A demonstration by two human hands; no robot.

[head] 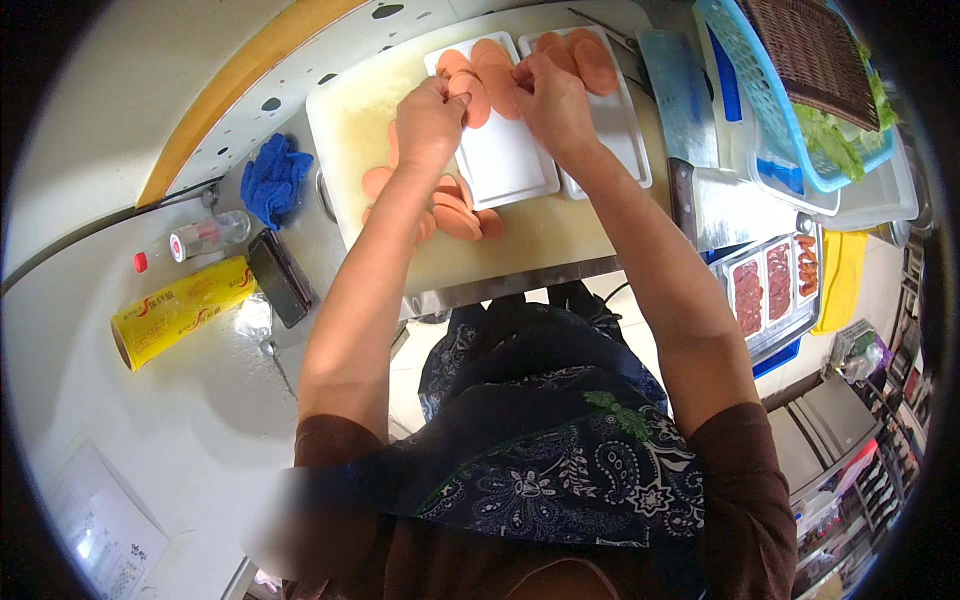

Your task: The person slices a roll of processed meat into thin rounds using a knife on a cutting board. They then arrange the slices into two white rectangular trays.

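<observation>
Two white trays (510,169) lie side by side on a pale cutting board (540,236). My left hand (429,126) pinches a pink oval sausage slice (474,105) over the left tray, where other overlapping slices lie. My right hand (556,105) has its fingertips bent against another row of overlapping slices (495,75) in that same tray; whether they grip a slice is hidden. In the right tray (619,142), more sausage slices (596,67) lie at the far end. Loose slices (454,214) are heaped on the board near my left forearm.
Right of the board lie a cleaver (731,206) and scissors (607,30), beside a blue basket (814,169) with leafy greens. Packed meat trays (780,281) sit lower right. Leftward are a blue cloth (274,180), a phone (279,277), a plastic bottle (210,234) and a yellow cling-film roll (184,307).
</observation>
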